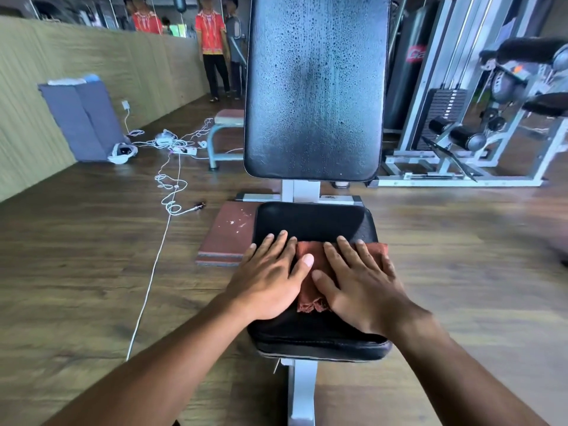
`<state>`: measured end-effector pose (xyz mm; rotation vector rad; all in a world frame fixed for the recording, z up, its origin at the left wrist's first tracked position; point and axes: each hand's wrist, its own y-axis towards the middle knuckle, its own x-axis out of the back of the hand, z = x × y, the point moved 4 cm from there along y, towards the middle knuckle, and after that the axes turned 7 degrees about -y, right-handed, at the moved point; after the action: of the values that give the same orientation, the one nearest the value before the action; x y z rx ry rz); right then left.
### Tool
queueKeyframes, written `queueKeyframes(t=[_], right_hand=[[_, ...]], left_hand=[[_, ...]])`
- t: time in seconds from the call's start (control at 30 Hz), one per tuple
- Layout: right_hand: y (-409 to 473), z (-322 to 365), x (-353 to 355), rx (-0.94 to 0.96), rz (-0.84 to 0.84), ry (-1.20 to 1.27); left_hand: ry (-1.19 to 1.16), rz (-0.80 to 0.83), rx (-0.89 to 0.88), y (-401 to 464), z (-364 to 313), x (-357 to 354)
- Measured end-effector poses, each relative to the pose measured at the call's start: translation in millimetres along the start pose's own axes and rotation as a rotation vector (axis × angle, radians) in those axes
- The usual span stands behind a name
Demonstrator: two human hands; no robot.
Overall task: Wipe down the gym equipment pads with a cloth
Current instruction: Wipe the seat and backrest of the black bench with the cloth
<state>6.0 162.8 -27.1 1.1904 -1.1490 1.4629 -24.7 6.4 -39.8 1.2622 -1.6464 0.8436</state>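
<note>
Rust-red cloth (316, 272) is lying flat on the black seat pad (310, 219), and the person is pressing it with the left hand (270, 281) and the right hand (362, 284), fingers straight, gripping nothing. It looks soft and light, probably sliding best under flat palms. I am counting one cloth, two pads; the back pad (316, 87) is carrying many droplets.
</note>
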Motion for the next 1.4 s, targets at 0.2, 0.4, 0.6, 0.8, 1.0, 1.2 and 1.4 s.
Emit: queueKeyframes(t=[0.2,0.4,0.6,0.8,1.0,1.2,1.4], right_hand=[[-24.1,-0.3,-3.3,0.019,-0.018,-0.010],[10.6,-6.3,1.2,-0.021,0.011,0.021],[-14.3,-9.6,-3.5,0.028,0.006,-0.014],[11.4,-6.2,-0.1,-0.036,0.013,0.023],[-8.8,-8.7,-3.9,0.016,0.002,-0.026],[44.6,-19.7,2.4,-0.074,0.022,0.035],[-12.5,-10.6,-6.9,0.046,-0.025,-0.019]], left_hand=[[0.021,-0.013,-0.006,0.8,0.1,0.4],[0.015,-0.007,-0.004,-0.3,0.1,0.0],[0.037,-0.008,-0.003,1.9,0.7,-0.1],[0.025,-0.004,-0.005,0.6,1.7,0.1],[0.026,-0.019,-0.013,1.2,0.7,-0.6],[0.011,-0.010,-0.018,0.7,0.4,0.5],[-0.008,-0.027,-0.023,4.4,4.0,-1.7]])
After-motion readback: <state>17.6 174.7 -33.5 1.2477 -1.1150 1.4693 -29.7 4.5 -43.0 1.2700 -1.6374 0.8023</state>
